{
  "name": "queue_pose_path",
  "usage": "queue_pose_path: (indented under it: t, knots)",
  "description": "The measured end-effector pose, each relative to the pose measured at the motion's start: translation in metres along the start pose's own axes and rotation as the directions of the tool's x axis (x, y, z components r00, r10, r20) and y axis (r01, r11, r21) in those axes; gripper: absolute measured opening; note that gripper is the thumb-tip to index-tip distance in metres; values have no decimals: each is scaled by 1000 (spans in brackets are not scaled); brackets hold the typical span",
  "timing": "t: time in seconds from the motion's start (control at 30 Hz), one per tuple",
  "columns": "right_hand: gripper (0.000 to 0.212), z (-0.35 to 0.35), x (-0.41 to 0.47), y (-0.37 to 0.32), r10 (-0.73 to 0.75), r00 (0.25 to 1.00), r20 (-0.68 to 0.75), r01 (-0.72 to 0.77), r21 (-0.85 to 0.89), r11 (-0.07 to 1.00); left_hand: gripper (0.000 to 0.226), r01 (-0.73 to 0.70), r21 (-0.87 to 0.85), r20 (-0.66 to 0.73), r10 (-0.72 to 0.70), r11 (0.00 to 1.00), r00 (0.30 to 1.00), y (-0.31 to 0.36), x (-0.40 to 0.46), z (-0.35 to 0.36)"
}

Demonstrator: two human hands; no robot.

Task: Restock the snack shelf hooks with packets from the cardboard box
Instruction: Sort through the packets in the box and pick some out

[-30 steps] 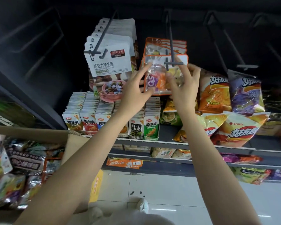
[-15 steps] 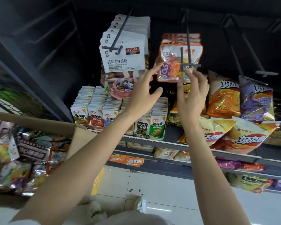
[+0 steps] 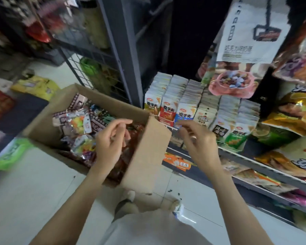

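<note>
The cardboard box (image 3: 48, 119) stands open on the floor at the left, with several snack packets (image 3: 79, 121) heaped inside. My left hand (image 3: 109, 140) hovers over the box's right side with loosely curled fingers and holds nothing. My right hand (image 3: 200, 144) hangs empty and relaxed just right of the box's raised flap (image 3: 147, 156), in front of the shelf edge. The white packets (image 3: 251, 32) on a hook (image 3: 267, 30) hang at the upper right. An orange packet (image 3: 300, 55) shows at the right edge.
Rows of small upright packets (image 3: 198, 106) fill the shelf (image 3: 245, 156) beside my right hand, with chip bags (image 3: 297, 119) further right. A wire rack (image 3: 95, 55) rises behind the box. Loose bags (image 3: 37, 85) lie on the floor at the left.
Both hands have let go of the packet on the hook and dropped down to the box. My view has swung down and left, bringing the box to the middle.
</note>
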State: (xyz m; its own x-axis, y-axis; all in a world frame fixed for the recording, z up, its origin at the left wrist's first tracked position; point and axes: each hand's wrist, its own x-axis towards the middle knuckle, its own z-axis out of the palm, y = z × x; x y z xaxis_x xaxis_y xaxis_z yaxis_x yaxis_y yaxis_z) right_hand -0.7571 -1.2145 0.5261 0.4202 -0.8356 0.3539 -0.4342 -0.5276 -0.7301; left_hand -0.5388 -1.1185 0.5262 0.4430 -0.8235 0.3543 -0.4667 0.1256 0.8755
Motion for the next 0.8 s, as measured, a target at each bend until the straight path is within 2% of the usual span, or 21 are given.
queue_pose_path:
  t: [0.13,0.23,0.3,0.37,0.5,0.57,0.67,0.73,0.8]
  knots:
    - [23,73,12,-17,10,986,165,-5,-29,1000,19,167,229,134,-201,959,970,-71,14,-74]
    - [25,127,21,-28,71,945,319,-39,-107,993,33,362,260,240,-423,895,874,-122,33,-114]
    - [28,161,26,-34,106,911,399,-43,-163,986,36,421,274,305,-493,865,815,-148,46,-131]
    - [30,191,31,-37,119,867,484,-13,-216,976,43,348,359,400,-479,866,781,-168,54,-141]
    - [44,237,40,-31,90,779,621,167,-343,924,49,63,564,549,-431,823,716,-197,62,-149]
    - [62,253,43,-26,149,678,719,284,-443,850,51,-40,624,598,-444,780,668,-213,65,-150]
    - [88,271,49,-21,253,516,819,443,-507,739,53,-106,634,640,-442,766,628,-228,63,-142]
    - [90,281,50,-19,272,438,857,538,-492,685,57,-133,634,651,-433,762,623,-227,58,-128]
    - [85,287,48,-17,300,393,869,609,-490,624,63,-202,665,654,-431,719,622,-222,50,-114]
